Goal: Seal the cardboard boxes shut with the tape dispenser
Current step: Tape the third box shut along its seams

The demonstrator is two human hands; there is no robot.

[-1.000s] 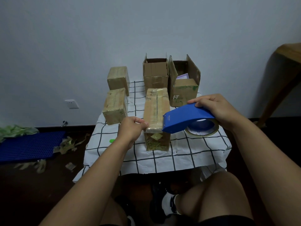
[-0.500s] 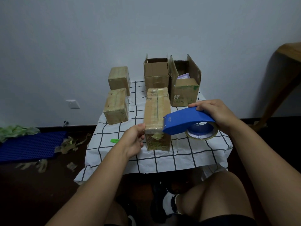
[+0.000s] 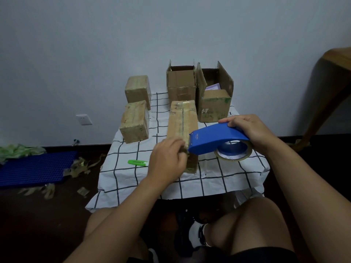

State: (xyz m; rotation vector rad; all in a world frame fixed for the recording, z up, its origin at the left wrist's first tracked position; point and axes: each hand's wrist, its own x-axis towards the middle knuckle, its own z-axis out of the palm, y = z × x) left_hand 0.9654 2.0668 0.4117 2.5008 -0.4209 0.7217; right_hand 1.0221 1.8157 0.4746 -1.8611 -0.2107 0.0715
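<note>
A long taped cardboard box (image 3: 182, 122) lies lengthwise in the middle of the checked cloth (image 3: 209, 179). My right hand (image 3: 248, 130) grips the blue tape dispenser (image 3: 216, 138), whose front edge meets the box's near end; the tape roll (image 3: 233, 153) hangs under it. My left hand (image 3: 168, 158) covers the box's near front face, fingers against it beside the dispenser's tip. Two open boxes, one (image 3: 181, 83) and another (image 3: 214, 99), stand at the back. Two taped boxes, one (image 3: 134, 121) and another (image 3: 137, 89), sit on the left.
A green cutter (image 3: 137, 162) lies on the cloth left of my left hand. Tape scraps (image 3: 81, 166) and a blue mat (image 3: 36, 168) litter the floor at left. A wooden table leg (image 3: 326, 103) stands at right. My knees are below the table's front edge.
My left hand slid down from the box's top left corner onto its near front face. The dispenser stayed at the box's near end, shifting slightly.
</note>
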